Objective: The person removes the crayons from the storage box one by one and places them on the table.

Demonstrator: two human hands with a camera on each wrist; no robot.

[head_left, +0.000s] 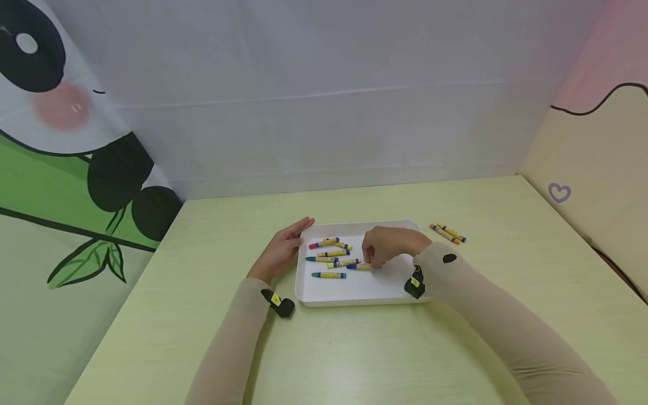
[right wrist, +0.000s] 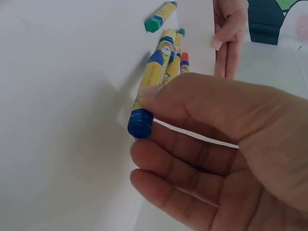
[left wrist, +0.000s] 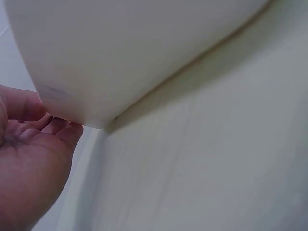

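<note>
Your right hand pinches a blue crayon between thumb and forefinger near its flat end, the other fingers loosely bent, over the white tray; you cannot tell from these views whether the crayon rests on its floor. Your left hand holds the tray's left edge, thumb at the rim and fingers along the outside. As far as shows, the work looks well along: six other crayons lie in the tray, with the green crayon apart from the rest, nearest you, and the red crayon touching a yellow one at the far end of the group. Your line-up looks uneven, and the pinched crayon is not yet released. Two more crayons lie side by side on the table, outside the tray beyond its right edge.
</note>
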